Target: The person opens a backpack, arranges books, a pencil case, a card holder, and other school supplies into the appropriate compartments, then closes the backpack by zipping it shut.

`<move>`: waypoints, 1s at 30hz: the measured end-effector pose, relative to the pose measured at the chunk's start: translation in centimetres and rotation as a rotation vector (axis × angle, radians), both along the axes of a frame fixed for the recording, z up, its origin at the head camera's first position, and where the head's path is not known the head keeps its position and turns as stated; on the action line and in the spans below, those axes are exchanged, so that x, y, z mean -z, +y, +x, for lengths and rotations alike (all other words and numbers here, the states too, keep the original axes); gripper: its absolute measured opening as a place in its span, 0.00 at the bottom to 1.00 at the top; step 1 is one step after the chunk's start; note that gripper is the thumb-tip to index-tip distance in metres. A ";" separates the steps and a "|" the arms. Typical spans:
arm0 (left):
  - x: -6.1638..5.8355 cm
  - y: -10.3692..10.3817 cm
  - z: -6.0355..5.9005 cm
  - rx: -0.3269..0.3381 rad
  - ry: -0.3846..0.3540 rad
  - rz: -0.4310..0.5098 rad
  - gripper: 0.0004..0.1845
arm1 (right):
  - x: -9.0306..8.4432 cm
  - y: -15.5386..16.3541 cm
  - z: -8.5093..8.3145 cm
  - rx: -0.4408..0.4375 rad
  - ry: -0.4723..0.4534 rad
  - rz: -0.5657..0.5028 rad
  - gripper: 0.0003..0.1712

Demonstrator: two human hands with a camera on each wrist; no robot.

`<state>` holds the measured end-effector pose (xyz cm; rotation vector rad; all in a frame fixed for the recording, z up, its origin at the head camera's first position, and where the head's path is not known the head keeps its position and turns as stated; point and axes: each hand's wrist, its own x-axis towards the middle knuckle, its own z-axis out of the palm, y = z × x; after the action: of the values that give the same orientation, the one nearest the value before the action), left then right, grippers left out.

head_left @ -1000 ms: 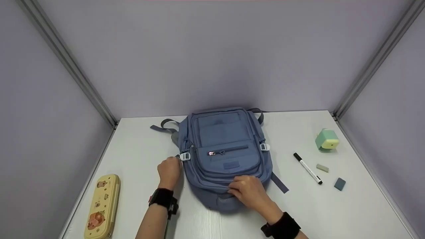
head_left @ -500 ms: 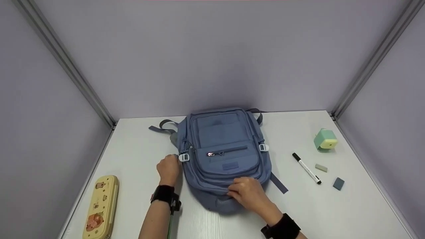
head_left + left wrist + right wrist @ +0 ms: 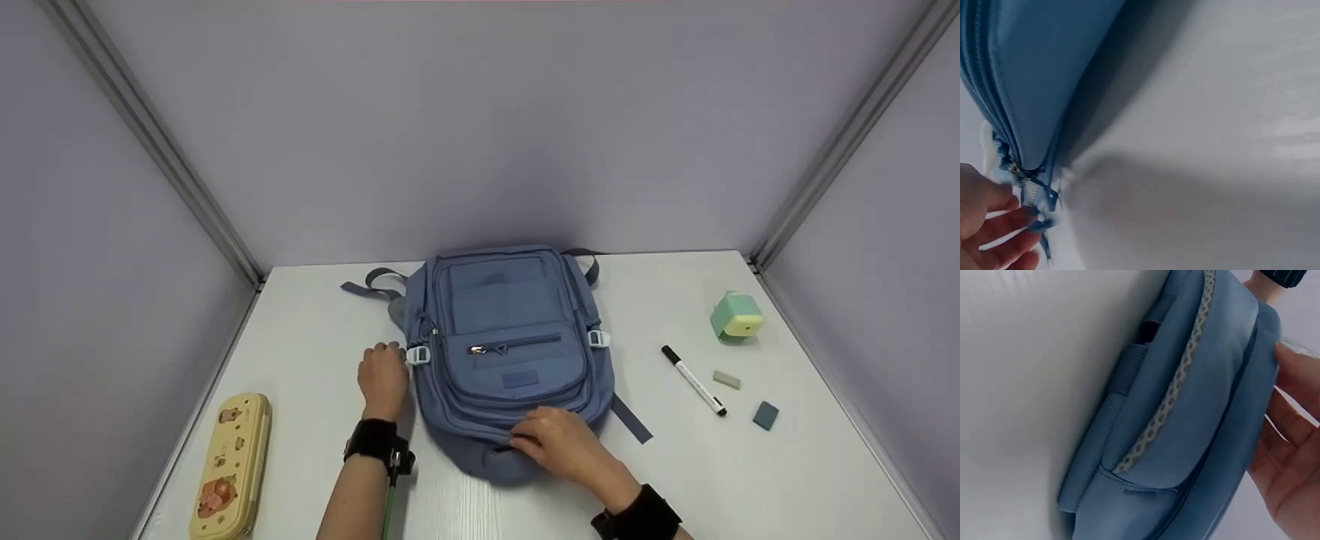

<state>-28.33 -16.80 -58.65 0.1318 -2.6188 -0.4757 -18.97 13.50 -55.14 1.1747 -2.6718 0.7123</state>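
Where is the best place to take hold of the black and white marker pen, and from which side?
Probably pinch the black and white marker pen at the middle of its white barrel, coming from above. It lies flat and diagonal on the white table, clear of the small grey eraser, so fingers fit either side.

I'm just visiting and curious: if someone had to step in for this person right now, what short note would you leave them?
Left hand: at the blue backpack's left side, fingertips on a zipper pull beside the white buckle.
Right hand: fingers curled over the backpack's near edge, steadying it.
The backpack lies flat mid-table; its front pocket zipper looks closed.
Still outside the bag: yellow pencil case at left; marker, two erasers and a green sharpener at right.
Left to do, probably: open the side zipper and pack those.
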 end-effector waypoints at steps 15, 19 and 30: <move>-1.4 6.0 5.4 0.464 -0.162 -0.026 0.37 | 0.9 4.8 -4.5 0.231 -0.092 -0.055 0.28; -0.6 6.0 6.3 0.481 -0.302 -0.018 0.38 | 1.6 5.6 -5.1 0.316 -0.191 0.066 0.42; 0.2 5.6 7.5 0.469 -0.294 -0.095 0.36 | 2.9 5.5 -4.4 0.308 -0.310 0.137 0.43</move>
<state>-20.85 -11.18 -58.82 -0.4895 -2.9567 -0.5157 -23.37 18.97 -58.08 0.6945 -3.1050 0.7180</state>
